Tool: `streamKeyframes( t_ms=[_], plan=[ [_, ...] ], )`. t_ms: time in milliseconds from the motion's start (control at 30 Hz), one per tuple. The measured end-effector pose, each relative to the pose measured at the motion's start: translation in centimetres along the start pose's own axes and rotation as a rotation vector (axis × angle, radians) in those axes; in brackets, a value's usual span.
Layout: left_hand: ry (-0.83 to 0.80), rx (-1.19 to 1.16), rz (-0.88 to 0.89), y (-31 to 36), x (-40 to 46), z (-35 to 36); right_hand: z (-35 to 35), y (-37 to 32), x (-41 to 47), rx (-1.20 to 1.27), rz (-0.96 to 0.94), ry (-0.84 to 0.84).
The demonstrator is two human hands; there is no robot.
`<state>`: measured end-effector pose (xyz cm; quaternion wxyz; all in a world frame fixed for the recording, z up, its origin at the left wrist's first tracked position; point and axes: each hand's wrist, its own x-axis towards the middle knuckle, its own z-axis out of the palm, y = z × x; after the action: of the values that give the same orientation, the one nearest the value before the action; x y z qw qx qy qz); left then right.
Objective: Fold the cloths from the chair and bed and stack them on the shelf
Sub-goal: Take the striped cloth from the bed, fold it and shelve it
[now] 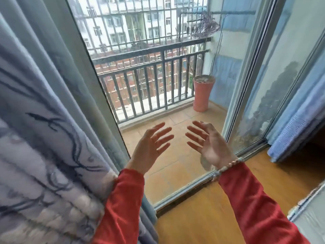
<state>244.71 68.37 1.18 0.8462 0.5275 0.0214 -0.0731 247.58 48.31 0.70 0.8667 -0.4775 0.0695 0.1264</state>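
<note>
Our left hand [151,143] and right hand [209,145] are raised in front of us, palms turned toward each other, fingers spread wide and holding nothing. We read this as a ready pose with the work not yet begun, since no cloth is between them. Red sleeves [255,199] of smooth, slightly shiny fabric cover both forearms, and a bracelet [226,167] of pale round beads circles the right wrist.

Just beside the left sleeve hangs a heavy curtain [44,138], pale with dark brushed lines, gathered in soft vertical folds to leave the glass sliding door [175,155] clear. Under us is a glossy orange wooden floor [202,217]. Beyond the glass lies a tiled balcony with a dark metal railing [149,74] of straight bars and a tall pink ribbed pot [202,94] standing in the corner.

The cloths, chair and shelf are not in view; we judge they lie elsewhere in the room, so turning away from the door comes first.
</note>
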Motion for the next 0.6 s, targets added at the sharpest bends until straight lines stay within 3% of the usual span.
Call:
streamKeyframes(
  t_ms=[600],
  plan=[
    [-0.477,0.023,-0.336,-5.1,29.9,13.2,-13.1,-10.9,14.5,0.172,-0.245,0.481]
  ],
)
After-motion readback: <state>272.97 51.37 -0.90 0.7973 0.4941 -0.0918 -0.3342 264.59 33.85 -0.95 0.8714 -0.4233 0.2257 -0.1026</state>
